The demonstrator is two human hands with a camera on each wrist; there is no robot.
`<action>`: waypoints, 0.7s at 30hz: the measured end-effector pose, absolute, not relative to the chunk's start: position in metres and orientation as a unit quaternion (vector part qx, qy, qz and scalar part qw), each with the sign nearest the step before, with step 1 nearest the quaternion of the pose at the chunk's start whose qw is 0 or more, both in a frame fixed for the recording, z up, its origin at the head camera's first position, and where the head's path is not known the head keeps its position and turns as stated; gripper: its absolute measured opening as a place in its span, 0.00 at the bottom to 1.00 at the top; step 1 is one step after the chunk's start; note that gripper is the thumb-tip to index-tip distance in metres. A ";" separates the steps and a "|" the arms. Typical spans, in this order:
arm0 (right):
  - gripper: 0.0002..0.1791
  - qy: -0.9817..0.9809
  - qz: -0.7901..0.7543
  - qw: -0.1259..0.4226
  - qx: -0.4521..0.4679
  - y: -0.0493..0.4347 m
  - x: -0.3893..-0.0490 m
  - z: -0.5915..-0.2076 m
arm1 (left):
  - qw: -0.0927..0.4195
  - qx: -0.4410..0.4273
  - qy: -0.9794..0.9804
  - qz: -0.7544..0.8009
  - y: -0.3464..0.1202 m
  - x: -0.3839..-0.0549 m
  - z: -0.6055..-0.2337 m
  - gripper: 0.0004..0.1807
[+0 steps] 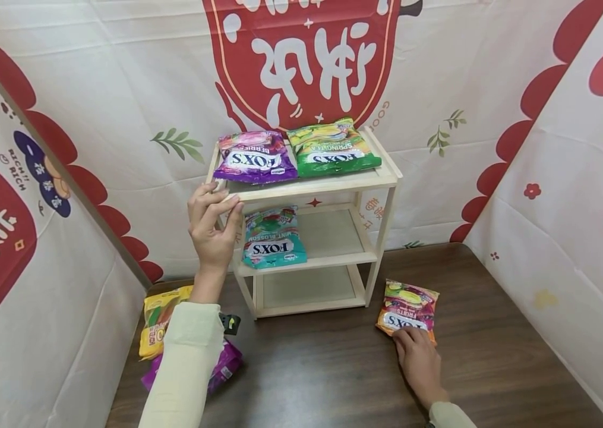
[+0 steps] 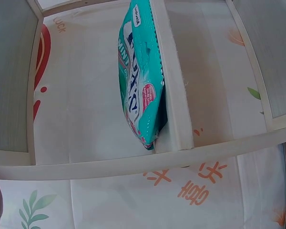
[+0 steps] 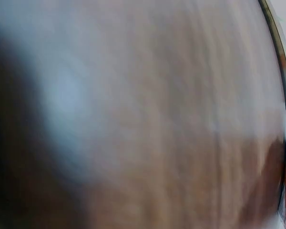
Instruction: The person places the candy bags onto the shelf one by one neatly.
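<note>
A small pale wooden shelf rack stands at the back of the table. My left hand holds its top front-left corner between thumb and fingers. On the top tier lie a purple Fox's Berries candy bag and a green Spring Tea candy bag. The teal Mint Blossom candy bag sits at the left of the middle tier; the left wrist view shows this bag sideways. To the right of the rack, my right hand pinches the near edge of an orange Fruits candy bag.
At the left, partly behind the left sleeve, are a yellow candy bag and a purple bag. Printed cloth walls enclose the brown table at the back and both sides.
</note>
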State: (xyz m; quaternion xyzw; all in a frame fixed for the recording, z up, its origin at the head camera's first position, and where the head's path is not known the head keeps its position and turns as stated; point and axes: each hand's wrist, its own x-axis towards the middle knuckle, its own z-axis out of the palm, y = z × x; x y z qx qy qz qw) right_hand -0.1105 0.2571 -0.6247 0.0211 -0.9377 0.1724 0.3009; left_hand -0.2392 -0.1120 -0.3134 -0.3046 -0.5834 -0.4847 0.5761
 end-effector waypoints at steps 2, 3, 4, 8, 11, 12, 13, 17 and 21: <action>0.08 -0.937 0.173 0.303 0.015 0.253 -0.107 -0.625 | 0.576 -0.305 -0.582 -0.486 -0.112 -0.239 -0.314 0.09; 0.08 -0.937 0.175 0.304 0.011 0.251 -0.105 -0.625 | 0.576 -0.304 -0.582 -0.487 -0.112 -0.239 -0.314 0.09; 0.08 -0.936 0.178 0.304 0.005 0.249 -0.103 -0.625 | 0.576 -0.304 -0.582 -0.487 -0.112 -0.239 -0.314 0.09; 0.08 -0.937 0.188 0.293 -0.017 0.242 -0.096 -0.626 | 0.577 -0.308 -0.581 -0.485 -0.111 -0.238 -0.312 0.10; 0.07 -0.939 0.196 0.281 -0.028 0.238 -0.092 -0.627 | 0.577 -0.306 -0.583 -0.482 -0.111 -0.237 -0.312 0.12; 0.07 -0.940 0.197 0.275 -0.032 0.237 -0.091 -0.626 | 0.578 -0.305 -0.584 -0.482 -0.111 -0.237 -0.312 0.13; 0.07 -0.941 0.200 0.272 -0.035 0.235 -0.090 -0.626 | 0.578 -0.304 -0.584 -0.482 -0.111 -0.237 -0.312 0.13; 0.07 -0.942 0.202 0.265 -0.040 0.230 -0.085 -0.624 | 0.578 -0.302 -0.586 -0.481 -0.111 -0.236 -0.311 0.14; 0.08 -0.942 0.204 0.263 -0.042 0.225 -0.079 -0.622 | 0.577 -0.303 -0.585 -0.482 -0.111 -0.236 -0.311 0.14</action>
